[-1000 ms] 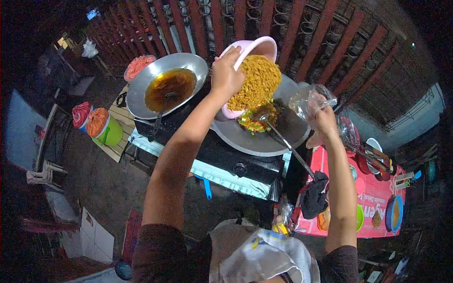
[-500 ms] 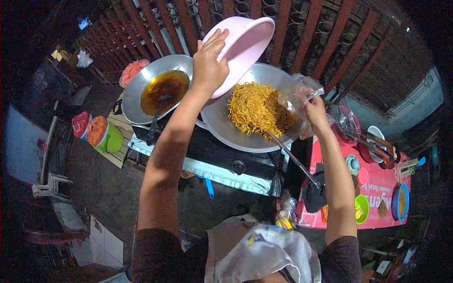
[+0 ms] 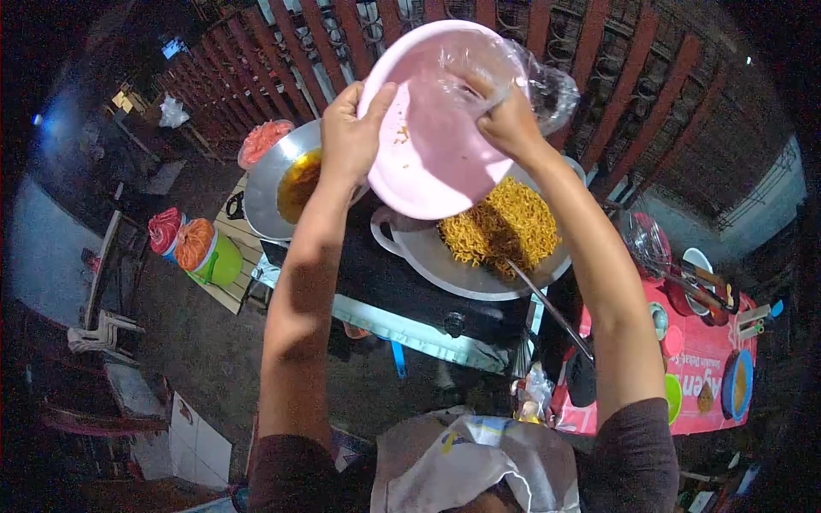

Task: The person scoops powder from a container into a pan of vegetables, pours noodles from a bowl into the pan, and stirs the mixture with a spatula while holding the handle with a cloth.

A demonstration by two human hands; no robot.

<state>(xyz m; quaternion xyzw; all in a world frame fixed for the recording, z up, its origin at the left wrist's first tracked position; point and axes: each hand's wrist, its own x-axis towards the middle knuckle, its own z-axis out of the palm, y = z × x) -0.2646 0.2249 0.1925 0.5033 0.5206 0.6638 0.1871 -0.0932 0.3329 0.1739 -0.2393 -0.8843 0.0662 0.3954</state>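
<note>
My left hand (image 3: 352, 137) grips the left rim of a pink plastic basin (image 3: 440, 167), thumb inside. The basin is tilted, its inside facing me, with a few small bits stuck to it. My right hand (image 3: 511, 126) is closed on a clear plastic bag (image 3: 554, 92) at the basin's right side. Below the basin, a heap of yellow noodles (image 3: 526, 227) lies in a large metal wok (image 3: 428, 263), partly hidden by the basin. A long-handled metal utensil (image 3: 554, 309) rests in the noodles, its head buried.
A second wok (image 3: 263, 201) with dark golden oil (image 3: 297, 184) stands left on the black stove (image 3: 385, 286). At right, a red-covered table (image 3: 629, 389) carries bowls and utensils. A green bucket (image 3: 224, 261) stands at left. Wooden slats (image 3: 590, 77) rise behind the woks.
The basin has turned so its inside faces me. My right hand has moved up and left with the bag, from beside the noodles to the basin. The view has shifted slightly.
</note>
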